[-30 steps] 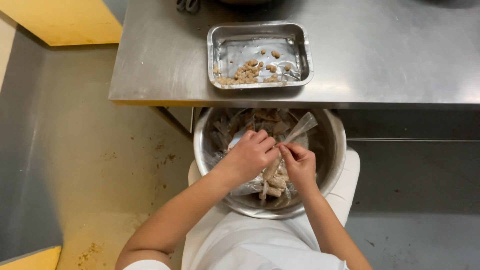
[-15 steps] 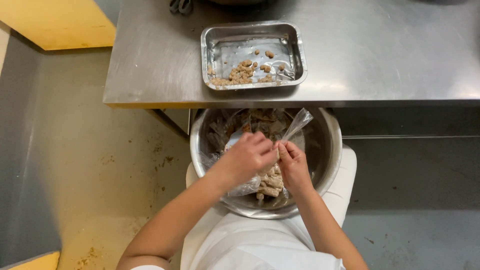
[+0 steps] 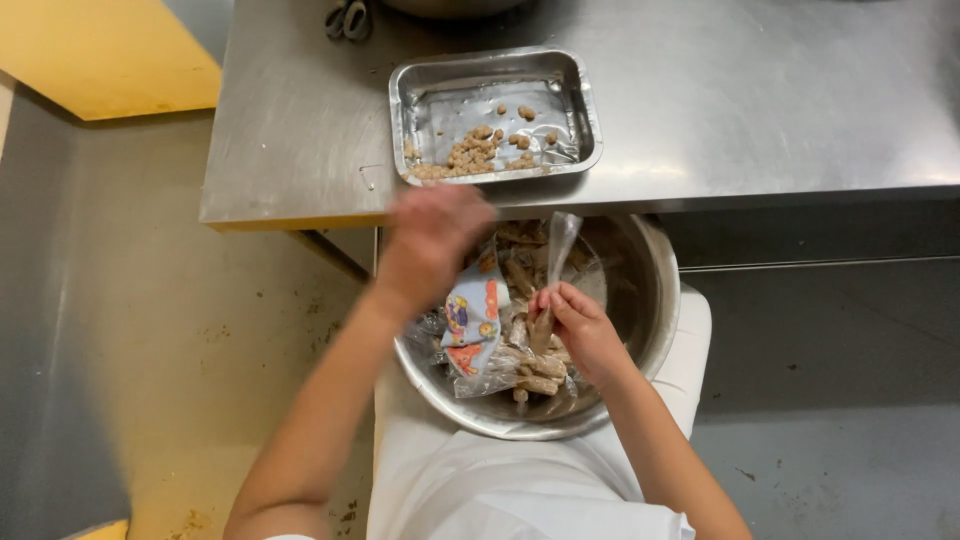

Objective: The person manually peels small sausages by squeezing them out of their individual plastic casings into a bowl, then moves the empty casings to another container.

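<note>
Left hand (image 3: 435, 235), blurred, has lifted from the bowl (image 3: 655, 300) toward the tray (image 3: 590, 110) on the desk (image 3: 760, 90); its grip unclear. Right hand (image 3: 580, 330) still pinches a clear wrapper (image 3: 560, 245) over the bowl.

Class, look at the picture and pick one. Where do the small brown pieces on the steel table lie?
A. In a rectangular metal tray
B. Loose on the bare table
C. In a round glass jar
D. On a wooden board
A: the small brown pieces lie inside the rectangular metal tray on the steel table.
</note>
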